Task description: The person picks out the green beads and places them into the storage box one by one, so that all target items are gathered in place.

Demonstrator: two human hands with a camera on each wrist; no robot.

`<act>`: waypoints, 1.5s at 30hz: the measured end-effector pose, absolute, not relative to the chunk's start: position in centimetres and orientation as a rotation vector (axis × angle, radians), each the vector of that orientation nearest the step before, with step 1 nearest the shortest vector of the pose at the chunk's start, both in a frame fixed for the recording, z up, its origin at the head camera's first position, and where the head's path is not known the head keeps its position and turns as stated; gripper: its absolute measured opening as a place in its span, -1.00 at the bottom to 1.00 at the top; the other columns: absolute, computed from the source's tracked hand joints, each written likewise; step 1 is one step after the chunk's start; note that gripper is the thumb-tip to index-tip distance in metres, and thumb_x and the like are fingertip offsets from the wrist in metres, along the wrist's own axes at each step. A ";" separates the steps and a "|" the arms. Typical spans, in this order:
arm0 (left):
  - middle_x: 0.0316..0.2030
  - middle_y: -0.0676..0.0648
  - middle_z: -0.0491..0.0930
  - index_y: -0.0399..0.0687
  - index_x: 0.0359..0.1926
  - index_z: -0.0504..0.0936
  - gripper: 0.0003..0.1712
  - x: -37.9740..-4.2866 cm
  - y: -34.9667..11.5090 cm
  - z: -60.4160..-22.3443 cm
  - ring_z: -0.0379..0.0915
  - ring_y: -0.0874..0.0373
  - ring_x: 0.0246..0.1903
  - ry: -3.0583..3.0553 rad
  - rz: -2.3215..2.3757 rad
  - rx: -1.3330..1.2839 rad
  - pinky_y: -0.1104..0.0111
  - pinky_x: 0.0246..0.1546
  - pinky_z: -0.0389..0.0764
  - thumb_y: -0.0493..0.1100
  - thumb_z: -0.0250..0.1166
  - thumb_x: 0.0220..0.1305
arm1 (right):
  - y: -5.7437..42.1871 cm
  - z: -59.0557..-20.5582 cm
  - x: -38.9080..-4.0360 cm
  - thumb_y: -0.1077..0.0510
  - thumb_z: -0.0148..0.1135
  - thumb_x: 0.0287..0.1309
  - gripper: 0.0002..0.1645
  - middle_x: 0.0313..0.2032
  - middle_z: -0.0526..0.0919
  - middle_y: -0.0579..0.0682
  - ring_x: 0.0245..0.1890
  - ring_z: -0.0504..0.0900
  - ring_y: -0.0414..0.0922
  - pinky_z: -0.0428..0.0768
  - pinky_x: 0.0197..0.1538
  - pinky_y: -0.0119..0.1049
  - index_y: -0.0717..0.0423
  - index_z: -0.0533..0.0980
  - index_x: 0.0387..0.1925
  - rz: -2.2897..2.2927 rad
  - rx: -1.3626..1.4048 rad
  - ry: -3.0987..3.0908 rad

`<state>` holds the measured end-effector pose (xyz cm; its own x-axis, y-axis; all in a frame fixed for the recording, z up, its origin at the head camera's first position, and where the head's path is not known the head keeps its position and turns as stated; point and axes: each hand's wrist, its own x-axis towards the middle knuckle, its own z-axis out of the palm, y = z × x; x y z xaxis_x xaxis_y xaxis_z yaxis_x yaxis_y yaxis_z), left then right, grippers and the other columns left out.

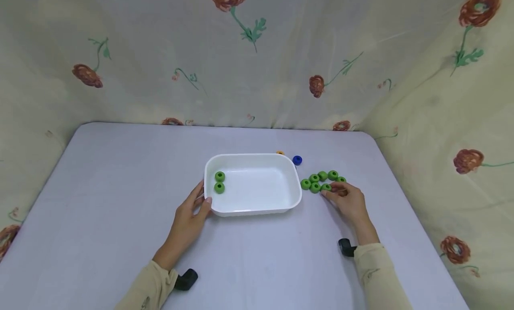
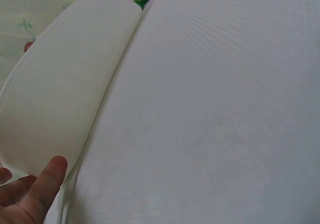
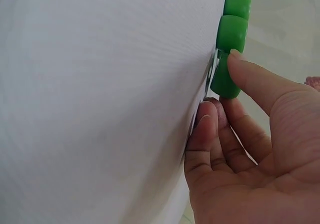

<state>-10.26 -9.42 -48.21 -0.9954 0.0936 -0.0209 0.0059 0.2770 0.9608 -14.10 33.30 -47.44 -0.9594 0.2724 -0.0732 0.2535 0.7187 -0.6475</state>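
A shallow white tray (image 1: 257,207) stands mid-table, with two green beads (image 1: 219,188) inside it near its left end. My left hand (image 1: 188,223) holds the tray's front left corner, its thumb at the front wall and its fingers along the left side. To the right of the tray lies a loose cluster of several green beads (image 1: 315,188). There, my right hand (image 1: 350,205) pinches one green bead (image 3: 226,78) between thumb and fingers, at the cluster's near edge. In the right wrist view, the thumb lies against this bead, and other beads line up beyond it.
Behind the tray's back right corner lie a blue bead (image 1: 297,160) and a yellow-orange bead (image 1: 280,152), partly hidden by the rim. The table (image 1: 132,176) has a pale cover. Flowered cloth (image 1: 160,55) hangs behind it and along its sides.
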 end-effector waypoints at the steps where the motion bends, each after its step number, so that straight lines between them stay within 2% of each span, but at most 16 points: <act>1: 0.51 -0.19 0.22 0.04 0.58 0.08 -0.31 -10.2 -9.5 -48.3 0.36 -0.15 0.40 2.451 1.849 0.098 0.38 0.10 0.75 -0.12 0.09 0.54 | 33.2 -47.4 -14.1 -0.05 0.41 0.21 -0.45 -0.05 0.69 0.19 -0.12 0.62 -0.06 0.59 -0.22 -0.54 0.17 0.58 0.13 1.082 -0.445 -2.884; 8: 0.51 -0.19 0.24 0.04 0.57 0.10 -0.32 -10.1 -9.9 -48.4 0.37 -0.16 0.40 2.455 1.878 0.108 0.39 0.08 0.76 -0.08 0.09 0.55 | 32.6 -47.1 -14.2 -0.03 0.40 0.23 -0.46 -0.03 0.71 0.18 -0.17 0.60 -0.20 0.60 -0.29 -0.65 0.18 0.57 0.14 1.099 -0.429 -2.856; 16: 0.51 -0.20 0.23 0.03 0.57 0.11 -0.31 -10.2 -9.9 -48.5 0.36 -0.18 0.40 2.433 1.903 0.136 0.37 0.09 0.76 -0.09 0.10 0.54 | 30.8 -45.4 -14.0 0.04 0.41 0.22 -0.51 -0.04 0.73 0.18 -0.14 0.63 -0.03 0.56 -0.21 -0.57 0.18 0.59 0.12 0.976 -0.295 -2.797; 20: 0.51 -0.18 0.22 0.03 0.58 0.09 -0.31 -10.1 -9.9 -48.6 0.36 -0.17 0.39 2.441 1.869 0.106 0.41 0.09 0.75 -0.09 0.11 0.54 | 28.9 -44.1 -13.4 0.08 0.42 0.21 -0.53 -0.07 0.73 0.20 -0.16 0.66 0.03 0.60 -0.23 -0.53 0.22 0.60 0.10 0.891 -0.160 -2.797; 25: 0.52 -0.17 0.21 0.00 0.58 0.08 -0.29 -10.2 -9.8 -48.5 0.37 -0.15 0.39 2.429 1.868 0.110 0.44 0.09 0.75 -0.10 0.12 0.53 | 26.5 -42.7 -13.3 0.13 0.46 0.17 -0.59 -0.14 0.74 0.16 -0.23 0.67 0.00 0.58 -0.29 -0.57 0.21 0.62 0.02 0.834 -0.014 -2.756; 30: 0.51 -0.13 0.23 0.02 0.57 0.09 -0.29 -10.5 -10.0 -48.3 0.38 -0.11 0.39 2.427 1.880 0.073 0.45 0.08 0.75 -0.11 0.12 0.53 | 23.5 -41.6 -14.4 0.14 0.48 0.14 -0.59 -0.13 0.74 0.13 -0.27 0.65 -0.07 0.57 -0.39 -0.56 0.17 0.63 0.02 0.884 0.098 -2.752; 37: 0.52 -0.18 0.21 -0.01 0.58 0.08 -0.29 -10.2 -9.9 -48.4 0.36 -0.16 0.40 2.440 1.855 0.071 0.42 0.10 0.74 -0.11 0.11 0.53 | 19.6 -41.8 -14.8 0.11 0.50 0.11 -0.62 -0.13 0.76 0.04 -0.29 0.67 -0.11 0.59 -0.32 -0.44 0.10 0.65 -0.03 0.959 0.306 -2.800; 45: 0.52 -0.19 0.21 -0.02 0.58 0.06 -0.29 -10.4 -10.0 -48.2 0.36 -0.15 0.40 2.450 1.855 0.115 0.42 0.11 0.74 -0.09 0.10 0.54 | 15.4 -43.1 -16.0 0.09 0.49 0.12 -0.64 -0.17 0.76 0.01 -0.33 0.63 -0.18 0.59 -0.32 -0.46 0.11 0.66 -0.05 0.968 0.498 -2.882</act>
<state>-10.38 -10.02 -48.20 -0.9950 0.0997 -0.0080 0.0193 0.2702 0.9626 -15.98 15.36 -43.07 -0.9459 -0.2831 0.1586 -0.3215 0.7505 -0.5774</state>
